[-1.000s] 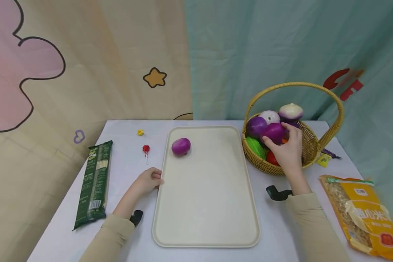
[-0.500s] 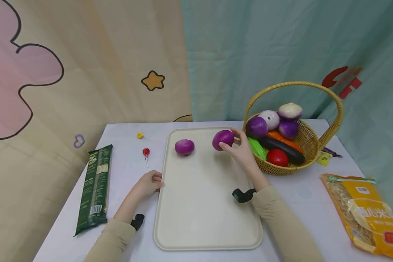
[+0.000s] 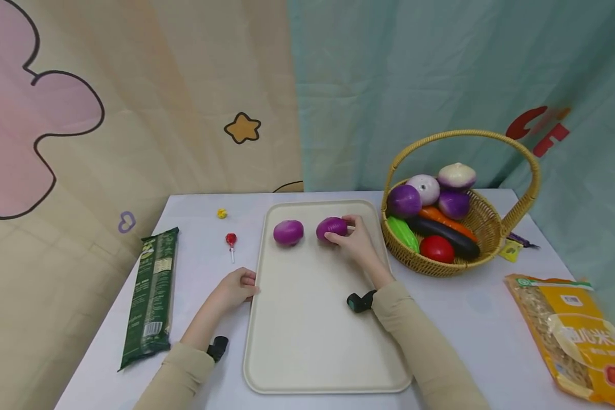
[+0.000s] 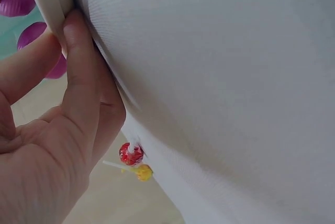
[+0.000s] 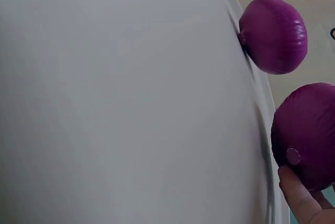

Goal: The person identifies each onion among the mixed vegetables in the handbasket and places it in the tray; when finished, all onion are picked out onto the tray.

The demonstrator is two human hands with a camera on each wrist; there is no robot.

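Head view: right hand (image 3: 356,242) curls its fingers round a glossy purple onion (image 3: 331,228) on the cream rectangular tray (image 3: 312,341), beside another purple onion (image 3: 288,232). Left hand (image 3: 234,286) pinches the tray's edge. Being round, the onion might roll once let go.

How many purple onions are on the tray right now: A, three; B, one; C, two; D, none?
C: two purple onions sit on the tray, a free onion toward its left and a second onion beside it, which the right hand holds; the other onions are in the basket.
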